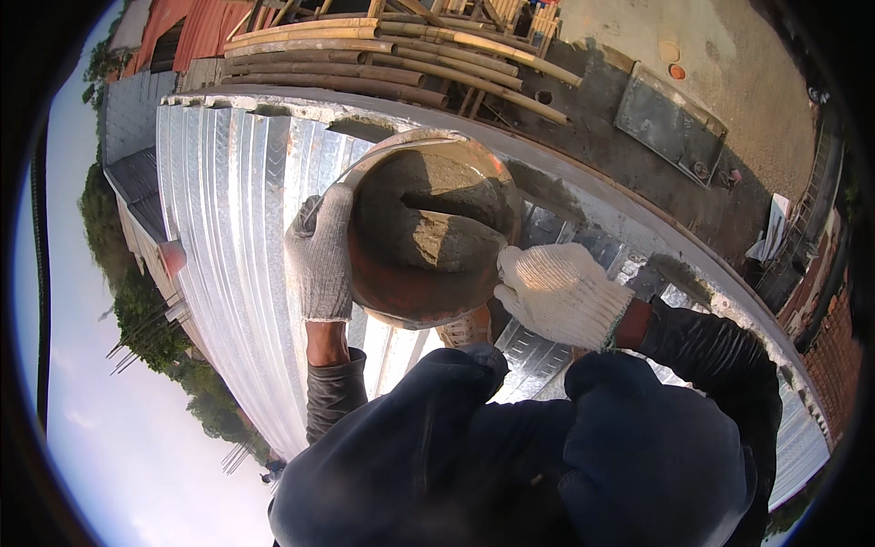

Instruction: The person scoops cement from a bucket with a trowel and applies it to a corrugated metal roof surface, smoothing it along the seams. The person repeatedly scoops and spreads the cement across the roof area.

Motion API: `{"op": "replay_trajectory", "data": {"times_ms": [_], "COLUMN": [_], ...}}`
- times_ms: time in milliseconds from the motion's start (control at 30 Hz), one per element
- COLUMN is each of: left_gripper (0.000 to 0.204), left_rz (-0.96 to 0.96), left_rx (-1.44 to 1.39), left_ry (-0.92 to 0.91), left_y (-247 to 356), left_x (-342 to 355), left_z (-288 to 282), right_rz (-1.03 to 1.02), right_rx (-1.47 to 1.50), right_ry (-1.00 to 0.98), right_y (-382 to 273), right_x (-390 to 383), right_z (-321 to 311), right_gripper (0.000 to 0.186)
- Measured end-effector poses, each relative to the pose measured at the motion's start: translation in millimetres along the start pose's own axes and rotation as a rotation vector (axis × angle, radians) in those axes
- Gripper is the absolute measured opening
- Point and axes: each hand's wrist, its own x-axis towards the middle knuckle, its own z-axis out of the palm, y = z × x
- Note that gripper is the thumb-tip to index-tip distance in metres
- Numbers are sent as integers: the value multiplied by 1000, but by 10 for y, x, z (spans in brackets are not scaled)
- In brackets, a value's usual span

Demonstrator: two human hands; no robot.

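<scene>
One round bucket (401,296): left hand (324,255) gripping its left rim; right hand (567,294) curled at right, hold unclear. Left slip might spill mortar (451,242).

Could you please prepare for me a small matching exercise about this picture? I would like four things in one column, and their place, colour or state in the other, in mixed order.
Column 1
1. Left gloved hand
2. Bucket
3. Bamboo poles
4. Metal decking

Column 2
A. silvery and ribbed
B. contains a grey, mortar-like mix
C. lying close together near the top of the picture
D. against the left side of a round container

Right pairs: 1-D, 2-B, 3-C, 4-A
</scene>
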Motion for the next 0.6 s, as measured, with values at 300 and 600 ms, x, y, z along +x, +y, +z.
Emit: {"op": "replay_trajectory", "data": {"times_ms": [300,600], "left_gripper": [29,33], "left_rz": [6,-37], "left_rx": [-279,-279], "left_ry": [34,212], "left_y": [-545,-1489], "left_x": [44,197], "left_z": [-91,-480], "right_rz": [348,21], "right_rx": [-136,283], "right_ry": [-773,62], "right_y": [-577,5], "right_x": [227,-316], "right_z": [-290,253], "right_gripper": [49,31]}}
